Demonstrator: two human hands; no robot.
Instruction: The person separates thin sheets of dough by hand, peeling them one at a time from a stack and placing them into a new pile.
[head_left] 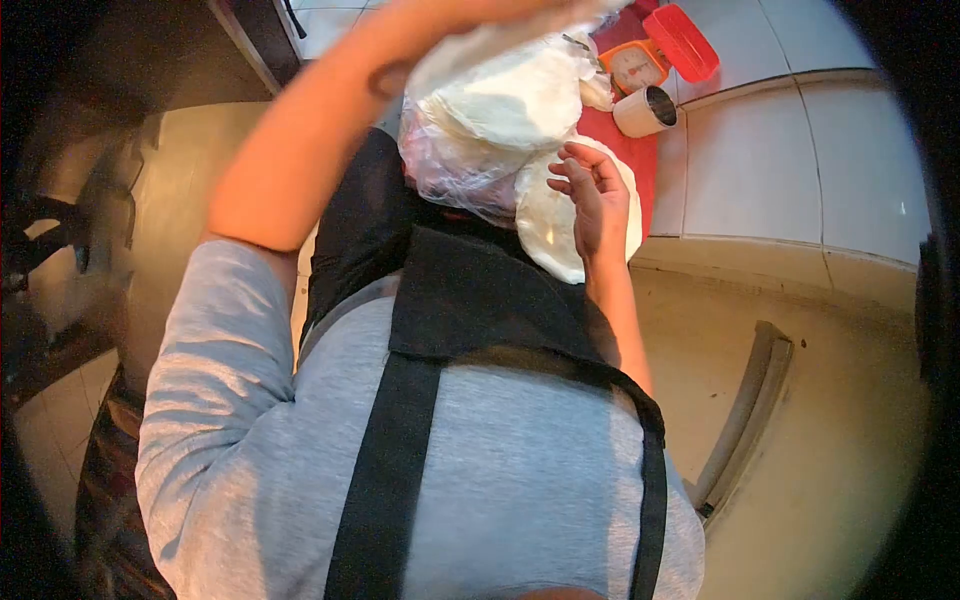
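Note:
A stack of flat, pale dough rounds [505, 100] lies on a crumpled clear plastic bag [450, 170]. My left arm stretches over it, and my left hand [535, 10] is smeared by motion at the top edge, beside a blurred pale sheet; its fingers cannot be made out. Another pale dough round [547, 225] rests to the right, partly on the red surface [643, 165]. Over this round is my right hand [592, 190], its fingers loosely curled and apart with nothing between them.
An orange kitchen scale [635, 66] with a red tray [682, 42] stands at the upper right. Near it is a metal cup [645, 111]. White tiles [750, 160] form a ledge on the right. A grey bar [745, 415] lies lower right.

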